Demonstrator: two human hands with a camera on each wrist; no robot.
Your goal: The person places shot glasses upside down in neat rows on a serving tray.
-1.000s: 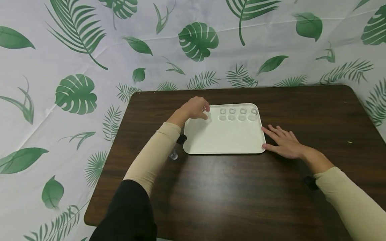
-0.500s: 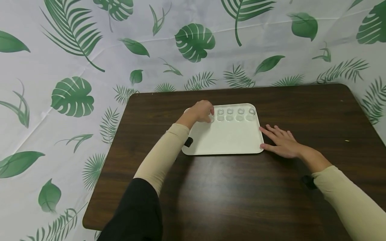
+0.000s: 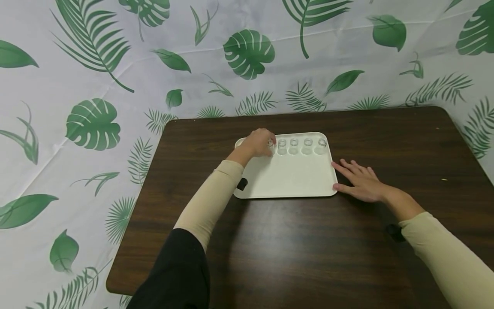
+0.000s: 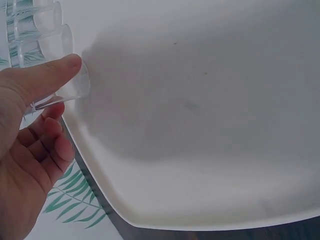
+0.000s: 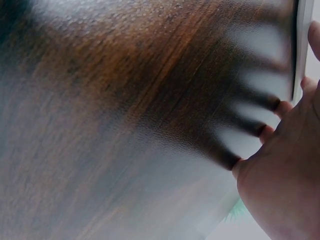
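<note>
A white rectangular tray (image 3: 289,178) lies on the dark wooden table. Along its far edge runs a row of small clear cups (image 3: 294,146), standing upright. At the left end of that row, my left hand (image 3: 257,143) pinches another clear cup (image 4: 77,86) between thumb and fingers. The wrist view shows the thumb (image 4: 57,72) across its side and its neighbours close by. My right hand (image 3: 362,183) lies with fingers spread beside the tray's right side, thumb and index finger touching the rim. In the right wrist view, that hand (image 5: 285,185) holds nothing.
The wooden table (image 3: 293,257) extends around the tray on all sides. Behind it hangs a white cloth (image 3: 216,51) with green leaf prints. My left forearm (image 3: 210,204) crosses the tray's left edge and hides part of the table.
My left hand has carried its cup rightward, up to the row's left end, then stayed there. A clear object seen earlier beneath the left forearm is now hidden. My right hand keeps its place.
</note>
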